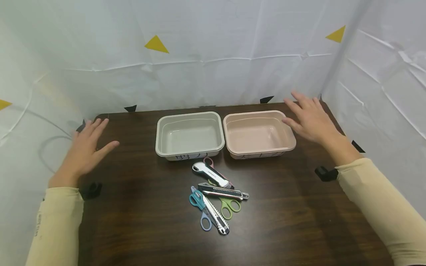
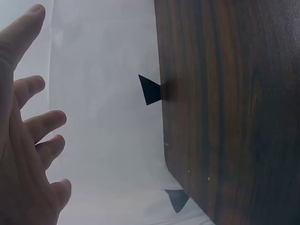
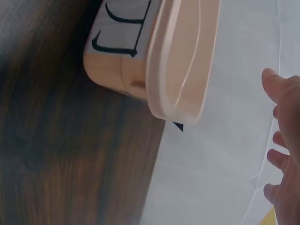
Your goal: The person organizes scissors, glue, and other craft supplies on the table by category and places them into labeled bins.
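My left hand (image 1: 84, 149) is held over the left end of the dark table, fingers spread, with nothing in it. On the other side my right hand (image 1: 309, 118) hovers by the right end of the pink bin (image 1: 259, 151), its fingers also apart and holding nothing. A grey-green bin (image 1: 189, 153) stands to the left of the pink one. In front of them lies a pile: a white utility knife (image 1: 209, 173), a black utility knife (image 1: 223, 191), a silver utility knife (image 1: 214, 214), blue scissors (image 1: 198, 201), green scissors (image 1: 229, 207) and pink-handled scissors (image 1: 208, 161), mostly covered.
The wooden table (image 1: 139, 214) ends at a white sheet (image 1: 206, 85) hung behind and along both sides. Yellow and black triangles mark the sheet. Labels with dark lettering show on the front walls of both bins.
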Available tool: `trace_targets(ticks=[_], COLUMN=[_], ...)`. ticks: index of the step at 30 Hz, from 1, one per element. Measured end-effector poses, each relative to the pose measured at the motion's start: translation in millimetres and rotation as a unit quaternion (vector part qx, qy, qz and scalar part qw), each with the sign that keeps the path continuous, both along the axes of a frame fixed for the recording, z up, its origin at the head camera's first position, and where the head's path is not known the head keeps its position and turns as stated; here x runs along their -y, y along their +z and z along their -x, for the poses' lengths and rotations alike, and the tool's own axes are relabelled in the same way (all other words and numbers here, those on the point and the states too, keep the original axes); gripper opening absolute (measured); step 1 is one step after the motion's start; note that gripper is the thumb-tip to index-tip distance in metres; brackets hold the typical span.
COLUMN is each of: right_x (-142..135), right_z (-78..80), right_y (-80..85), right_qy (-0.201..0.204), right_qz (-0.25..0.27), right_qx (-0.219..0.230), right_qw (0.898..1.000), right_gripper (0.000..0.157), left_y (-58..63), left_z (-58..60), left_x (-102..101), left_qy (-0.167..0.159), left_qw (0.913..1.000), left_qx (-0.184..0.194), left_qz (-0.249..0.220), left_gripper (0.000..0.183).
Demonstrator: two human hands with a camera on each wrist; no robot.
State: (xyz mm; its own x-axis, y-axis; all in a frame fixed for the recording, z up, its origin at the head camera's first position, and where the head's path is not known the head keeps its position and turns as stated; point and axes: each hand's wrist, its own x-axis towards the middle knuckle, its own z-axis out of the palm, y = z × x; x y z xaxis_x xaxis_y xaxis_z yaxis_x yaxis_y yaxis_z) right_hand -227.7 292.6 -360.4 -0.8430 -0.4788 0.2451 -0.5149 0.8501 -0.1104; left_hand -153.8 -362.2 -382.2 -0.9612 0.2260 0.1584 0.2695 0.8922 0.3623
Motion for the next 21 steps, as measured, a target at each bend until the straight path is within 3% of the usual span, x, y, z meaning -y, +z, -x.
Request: trace_targets(ticks=[8, 12, 17, 21], right_x=[14, 26, 44, 61], right_z=[-14.1, -27.6, -46.9, -65.8], right_y=[-6.2, -7.0, -12.2, -19.4], right_qy=[-0.023, -0.027, -0.016, 0.019], right_qz=[0.051, 0.075, 0.117, 0.145], right_qx=[-0.020, -0.010, -0.007, -0.033], right_qw=[0.998, 0.997, 0.993, 0.989], right_gripper=[0.061, 0.060, 0.058, 0.058], left_y=[-9.4, -14.5, -25.2, -37.6], left_z=[0.8, 1.8, 5.3, 9.2], left_x=[-7, -18, -34, -47], left_qy=[-0.015, -0.010, -0.005, -0.006], left_qw=[0.9997, 0.9982, 0.9947, 0.9930], left_qx=[0.010, 0.046, 0.082, 0.094], left_qz=[-0.015, -0.039, -0.062, -0.072], left_gripper=[0.079, 0.079, 0.079, 0.080])
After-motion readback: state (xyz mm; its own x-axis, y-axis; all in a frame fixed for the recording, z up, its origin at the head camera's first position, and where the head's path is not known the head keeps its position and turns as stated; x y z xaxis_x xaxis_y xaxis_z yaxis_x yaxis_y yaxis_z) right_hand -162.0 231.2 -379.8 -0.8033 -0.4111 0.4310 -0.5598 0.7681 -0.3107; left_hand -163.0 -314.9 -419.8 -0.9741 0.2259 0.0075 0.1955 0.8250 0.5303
